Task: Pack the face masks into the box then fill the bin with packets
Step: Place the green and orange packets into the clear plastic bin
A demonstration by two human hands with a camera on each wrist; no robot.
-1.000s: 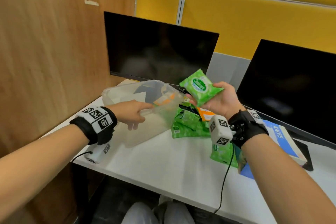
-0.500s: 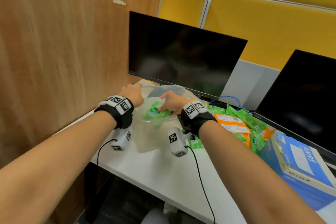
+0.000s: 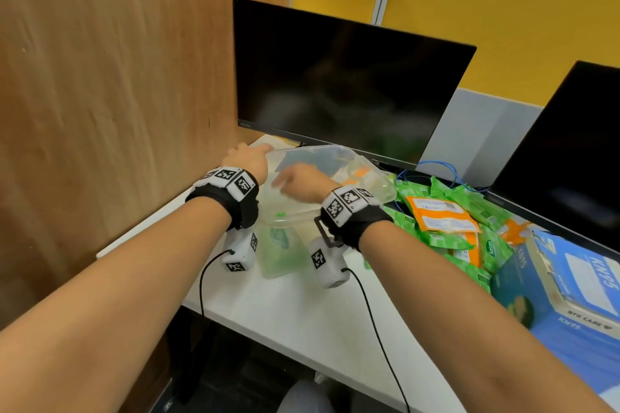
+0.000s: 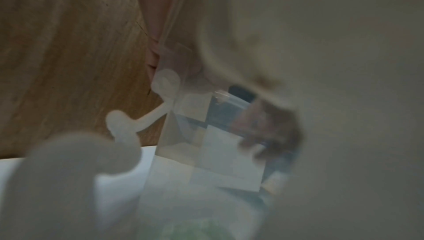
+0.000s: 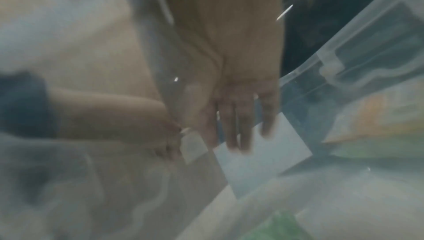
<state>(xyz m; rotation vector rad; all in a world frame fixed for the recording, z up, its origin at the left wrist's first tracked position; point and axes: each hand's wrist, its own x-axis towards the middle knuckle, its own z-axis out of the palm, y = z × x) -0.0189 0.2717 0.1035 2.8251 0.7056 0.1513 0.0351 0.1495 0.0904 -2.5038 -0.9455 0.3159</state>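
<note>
A clear plastic bin (image 3: 369, 174) stands tilted on the white desk (image 3: 302, 312). My left hand (image 3: 250, 157) grips its left rim. My right hand (image 3: 295, 179) is inside the bin's mouth, and in the right wrist view its fingers (image 5: 231, 122) are straight and hold nothing. One green packet (image 3: 280, 243) lies at the bin's bottom, also seen as a green packet (image 5: 280, 225) below my fingers. A pile of green and orange packets (image 3: 443, 211) lies right of the bin. The left wrist view is blurred and shows mostly the bin wall (image 4: 206, 135).
A blue KN95 mask box (image 3: 570, 282) sits at the right, beside the packet pile. Two dark monitors (image 3: 345, 87) stand at the back of the desk. A wooden partition (image 3: 117, 77) closes the left side. Wrist cables hang over the desk's front edge.
A second ago my right hand held a green packet right of the bin. It carried the packet into the bin and let go; the packet now lies at the bottom.
</note>
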